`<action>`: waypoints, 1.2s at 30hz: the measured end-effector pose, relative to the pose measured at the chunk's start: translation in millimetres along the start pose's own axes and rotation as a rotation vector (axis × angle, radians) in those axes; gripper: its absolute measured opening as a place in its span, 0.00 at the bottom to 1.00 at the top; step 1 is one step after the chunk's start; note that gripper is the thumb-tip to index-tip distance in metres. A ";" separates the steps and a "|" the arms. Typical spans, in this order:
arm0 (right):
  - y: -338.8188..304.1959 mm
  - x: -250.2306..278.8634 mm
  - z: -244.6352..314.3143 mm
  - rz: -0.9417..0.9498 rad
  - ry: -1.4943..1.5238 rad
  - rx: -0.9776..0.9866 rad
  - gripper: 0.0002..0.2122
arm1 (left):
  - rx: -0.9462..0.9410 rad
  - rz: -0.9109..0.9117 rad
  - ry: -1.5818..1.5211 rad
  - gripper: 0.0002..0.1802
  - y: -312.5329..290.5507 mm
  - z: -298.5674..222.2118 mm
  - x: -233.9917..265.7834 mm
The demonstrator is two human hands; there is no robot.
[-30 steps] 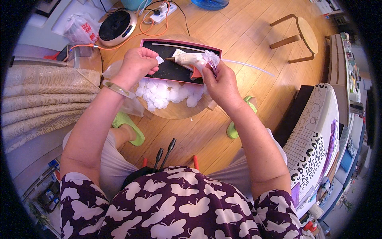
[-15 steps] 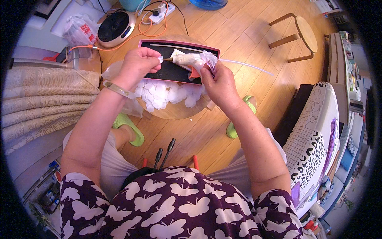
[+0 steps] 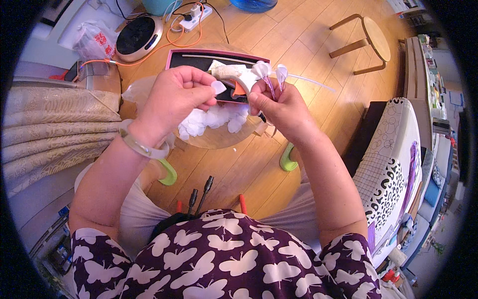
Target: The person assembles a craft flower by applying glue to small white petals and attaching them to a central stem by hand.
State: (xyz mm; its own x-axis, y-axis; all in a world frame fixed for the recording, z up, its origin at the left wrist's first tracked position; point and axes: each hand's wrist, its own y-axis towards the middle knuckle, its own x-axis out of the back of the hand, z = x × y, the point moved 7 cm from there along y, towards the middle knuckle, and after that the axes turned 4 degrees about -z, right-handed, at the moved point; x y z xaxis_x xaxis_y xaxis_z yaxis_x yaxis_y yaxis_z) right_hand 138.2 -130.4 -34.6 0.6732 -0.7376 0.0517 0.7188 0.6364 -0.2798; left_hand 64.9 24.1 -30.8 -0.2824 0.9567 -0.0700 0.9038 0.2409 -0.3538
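Observation:
Between the thumb and fingers of my left hand (image 3: 181, 93) is a small white petal (image 3: 218, 87). My right hand (image 3: 280, 103) is closed around thin purple wrapped stems (image 3: 269, 87), with white petal heads (image 3: 261, 70) standing up above the fingers. A white glue gun (image 3: 244, 75) with an orange trigger (image 3: 238, 89) lies between my hands, over an open box (image 3: 219, 49) with a black inside and pink rim. Its handle runs behind my right fingers; whether they also grip it I cannot tell. My left hand hides its nozzle.
Loose white petals (image 3: 209, 121) lie in a pile on the round wooden stool (image 3: 219, 142) under the box. A power strip (image 3: 196, 19) with an orange cord (image 3: 137, 63), a round black-topped appliance (image 3: 139, 39) and a plastic bag (image 3: 94, 41) are at far left. Another stool (image 3: 377, 40) stands far right.
My left hand has come toward me and slightly right, turning the petal away from the glue gun's tip. The flower heads in my right hand now stand apart and more upright.

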 end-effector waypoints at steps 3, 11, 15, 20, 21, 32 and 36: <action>-10.6 -10.4 5.3 0.097 0.132 -0.096 0.05 | -0.009 0.018 -0.021 0.08 -7.9 -5.2 -13.0; -9.5 -13.0 6.0 0.111 0.167 -0.081 0.04 | -0.055 0.015 0.013 0.07 -10.6 -10.6 -19.3; -7.2 -13.9 2.1 0.114 0.148 -0.068 0.04 | -0.070 -0.008 0.032 0.07 -11.1 -15.5 -19.6; -7.0 -18.3 3.7 0.118 0.153 -0.044 0.05 | -0.072 -0.017 0.046 0.06 -11.1 -16.6 -18.1; -6.8 -19.2 4.3 0.122 0.177 -0.013 0.05 | -0.082 -0.022 0.054 0.06 -11.6 -18.0 -18.0; -6.6 -19.6 7.5 0.090 0.174 -0.050 0.05 | -0.118 -0.008 0.091 0.08 -12.3 -18.6 -21.3; -7.3 -18.2 9.1 0.082 0.186 -0.045 0.05 | -0.062 -0.013 0.023 0.08 -11.6 -16.3 -20.4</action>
State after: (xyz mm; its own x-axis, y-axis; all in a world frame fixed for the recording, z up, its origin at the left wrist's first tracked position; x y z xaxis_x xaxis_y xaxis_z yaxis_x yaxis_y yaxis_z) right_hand 122.3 -119.5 -24.8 0.6825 -0.7154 -0.1493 0.6516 0.6882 -0.3190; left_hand 65.4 4.4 -10.2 -0.2877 0.9567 -0.0444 0.9184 0.2624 -0.2961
